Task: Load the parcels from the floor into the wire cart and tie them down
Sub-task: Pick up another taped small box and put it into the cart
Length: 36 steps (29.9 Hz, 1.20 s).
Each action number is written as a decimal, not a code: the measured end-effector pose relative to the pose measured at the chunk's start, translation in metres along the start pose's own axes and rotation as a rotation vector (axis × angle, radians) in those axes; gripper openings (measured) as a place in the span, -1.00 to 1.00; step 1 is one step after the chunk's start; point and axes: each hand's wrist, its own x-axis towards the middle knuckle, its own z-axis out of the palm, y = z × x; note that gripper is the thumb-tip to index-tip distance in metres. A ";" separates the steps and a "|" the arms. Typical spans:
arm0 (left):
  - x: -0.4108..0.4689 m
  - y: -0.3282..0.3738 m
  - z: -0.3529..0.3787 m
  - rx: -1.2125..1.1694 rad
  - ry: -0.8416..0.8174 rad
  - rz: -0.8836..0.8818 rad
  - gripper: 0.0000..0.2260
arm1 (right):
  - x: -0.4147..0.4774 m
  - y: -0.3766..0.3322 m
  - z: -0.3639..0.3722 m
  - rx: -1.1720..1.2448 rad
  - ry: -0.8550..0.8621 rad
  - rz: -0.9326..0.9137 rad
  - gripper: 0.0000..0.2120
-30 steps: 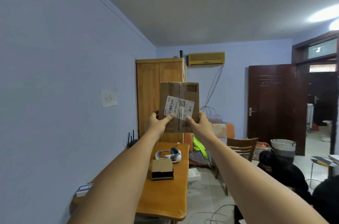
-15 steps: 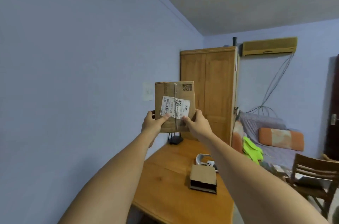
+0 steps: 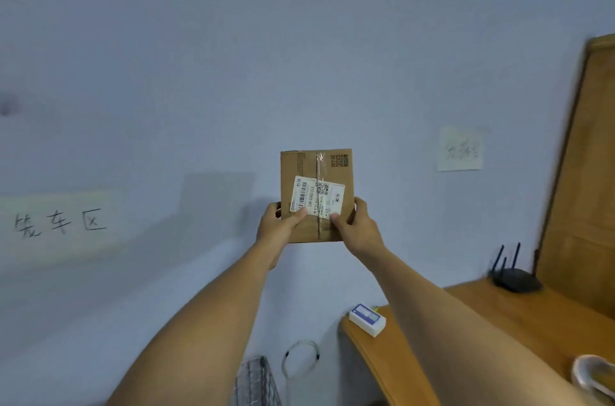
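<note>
You are pinching the parcel [image 3: 316, 169] between left hand [image 3: 278, 229] and right hand [image 3: 359, 227], thumbs on its label, well above the wire cart [image 3: 254, 382], which is now entering view; lowering is probably next.

Both bare arms are stretched forward and upward, side by side. The left hand [image 3: 275, 227] and the right hand [image 3: 359, 227] are held level, thumbs laid on the front of the parcel [image 3: 299, 166] gripped between them.
</note>
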 end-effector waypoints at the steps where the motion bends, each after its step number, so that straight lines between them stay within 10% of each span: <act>1: 0.002 -0.008 -0.008 0.000 0.030 -0.016 -0.54 | 0.003 0.004 0.011 0.014 -0.047 0.000 -0.38; 13: -0.054 -0.192 -0.085 0.040 0.235 -0.351 -0.58 | -0.051 0.125 0.172 0.070 -0.434 0.147 -0.47; 34: -0.235 -0.734 -0.135 0.122 0.194 -1.141 -0.23 | -0.299 0.534 0.464 -0.069 -0.895 0.769 -0.33; 36: -0.249 -0.777 -0.134 0.085 0.179 -1.152 -0.49 | -0.320 0.571 0.485 -0.088 -0.930 0.828 -0.36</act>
